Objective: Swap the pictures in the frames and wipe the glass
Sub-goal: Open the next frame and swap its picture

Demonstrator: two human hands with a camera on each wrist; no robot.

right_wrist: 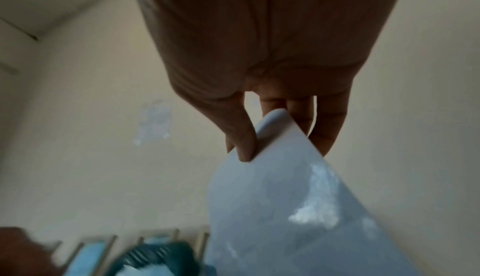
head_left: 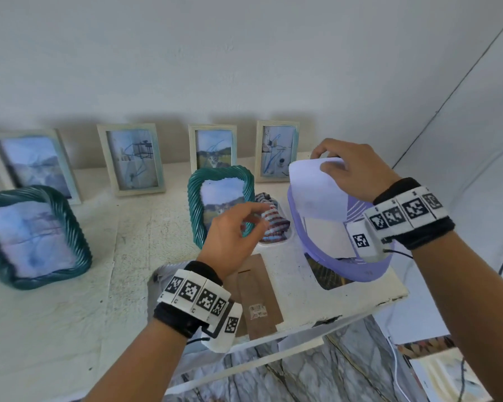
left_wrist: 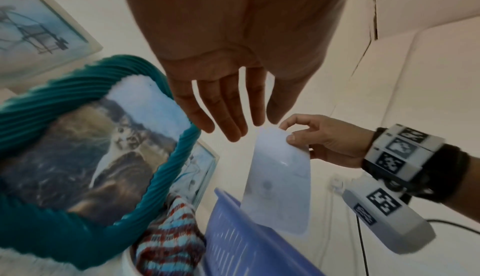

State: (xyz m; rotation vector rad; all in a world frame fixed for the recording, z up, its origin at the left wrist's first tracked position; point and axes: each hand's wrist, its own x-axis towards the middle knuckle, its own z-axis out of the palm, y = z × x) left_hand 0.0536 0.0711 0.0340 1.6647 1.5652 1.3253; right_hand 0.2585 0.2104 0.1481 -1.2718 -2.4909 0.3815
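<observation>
The table (head_left: 134, 227) fills the lower left and middle of the head view, and six frames stand on it: four pale ones in a row along the wall across the middle of the picture, and two ribbed teal ones in front. The large teal frame (head_left: 32, 236) sits at the far left edge; the small teal frame (head_left: 219, 198) stands at centre, tilted back, with a cat picture behind its front. These frames look rigid and probably carry glass, so I judge they are best lifted by the outer rim with both sides supported, never by the glazed face.

The lilac basket (head_left: 339, 256) at centre right holds white sheets. The right hand (head_left: 350, 169) pinches one picture sheet (head_left: 317, 190) by its top edge, thumb in front and fingers behind, the sheet hanging down into the basket. It is thin, light and bows under its own weight; it looks glossy, so it may slip or crease, and an edge grip near a corner seems safest.

The left hand (head_left: 233, 233) hovers at centre, fingers relaxed and apart, gripping nothing, just in front of the small teal frame and beside the striped cloth (head_left: 273, 219), which is soft and bunched in a white dish.

A brown backing board (head_left: 259, 300) lies flat at lower centre, partly under the left wrist.

The sheet's printed side is turned away, so its image is only faintly readable. The right wrist view is blurred; the basket's contents are largely hidden.
</observation>
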